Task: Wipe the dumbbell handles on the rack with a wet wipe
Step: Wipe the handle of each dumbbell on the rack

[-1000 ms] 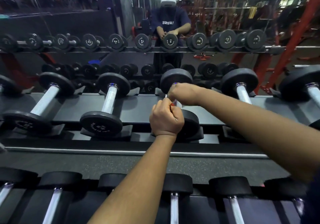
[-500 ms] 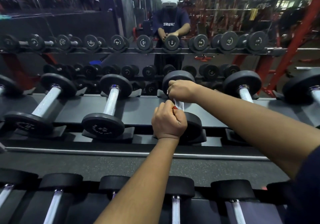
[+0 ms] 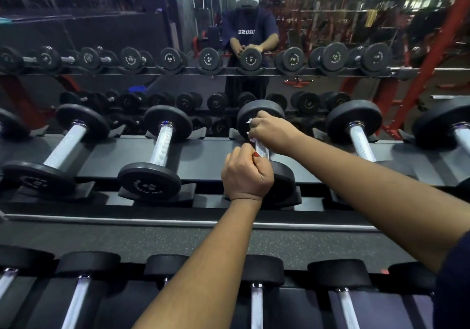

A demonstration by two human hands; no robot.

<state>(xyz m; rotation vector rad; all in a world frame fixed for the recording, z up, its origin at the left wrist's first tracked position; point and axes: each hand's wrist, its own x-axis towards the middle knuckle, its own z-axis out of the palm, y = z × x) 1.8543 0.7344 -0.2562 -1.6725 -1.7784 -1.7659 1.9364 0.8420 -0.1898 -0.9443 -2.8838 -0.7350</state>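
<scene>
Head view is showing the right hand (image 3: 273, 131) curling round the far end of a dumbbell handle (image 3: 262, 148), with the wet wipe (image 3: 250, 120) bunched inside its grip. White corners of the wipe are peeking out on the hand's left side, up against the far weight head (image 3: 259, 110). The left hand (image 3: 248, 173) is gripping the near end of the same handle in a fist, just above the near weight head (image 3: 286, 183). A short bare stretch of knurled metal is showing between the two hands.

This split is likely deliberate: the left hand is bracing the dumbbell so it is not rolling in its cradle while the right hand is rubbing the wipe round the bar. The dumbbell is lying in its slot on the upper shelf of the rack (image 3: 101, 156), between a neighbouring dumbbell on the left (image 3: 162, 145) and another on the right (image 3: 361, 143). A lower row of dumbbells (image 3: 256, 300) is lying nearer the person. Behind the rack, a mirror (image 3: 101, 23) is reflecting the person and the weights.

Compared with a second ago, the right hand is sitting slightly closer to the far head. The wipe's corners are now showing where they were mostly hidden, and a little more bare handle is appearing between the hands. The left hand is keeping nearly the same place and grip.
</scene>
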